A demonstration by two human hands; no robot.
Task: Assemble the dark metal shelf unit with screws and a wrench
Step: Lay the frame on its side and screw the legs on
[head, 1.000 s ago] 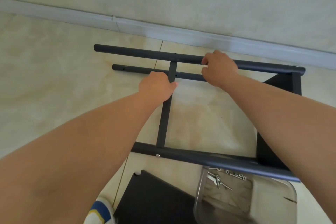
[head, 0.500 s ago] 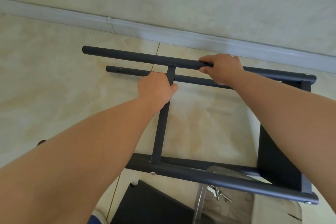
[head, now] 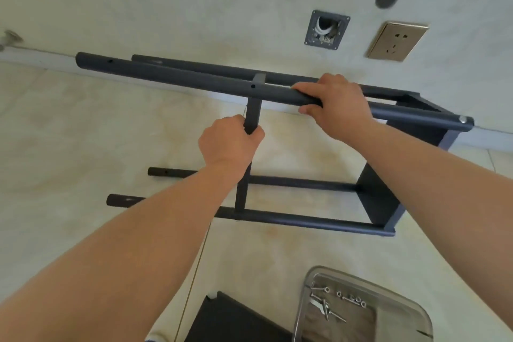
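The dark metal shelf frame (head: 305, 221) lies on its side on the tiled floor, four long tubes running left to right and a dark panel at the right end. My right hand (head: 336, 104) grips the near upper tube (head: 166, 76). My left hand (head: 229, 141) holds the square crossbar (head: 254, 111) that joins upper and lower tubes, a thin metal tool tip showing above its fingers. A clear tray (head: 410, 305) at the bottom right holds several screws and a small wrench (head: 327, 311).
A loose dark shelf panel (head: 236, 319) lies on the floor at the bottom centre. The wall behind carries a gold power socket (head: 397, 41), an open grey wall box (head: 327, 29) and a white skirting board (head: 36, 58).
The frame has been tipped up off the floor, so the tube in my right hand now stands high near the wall. The view has pulled back and upward; both hands keep their holds.
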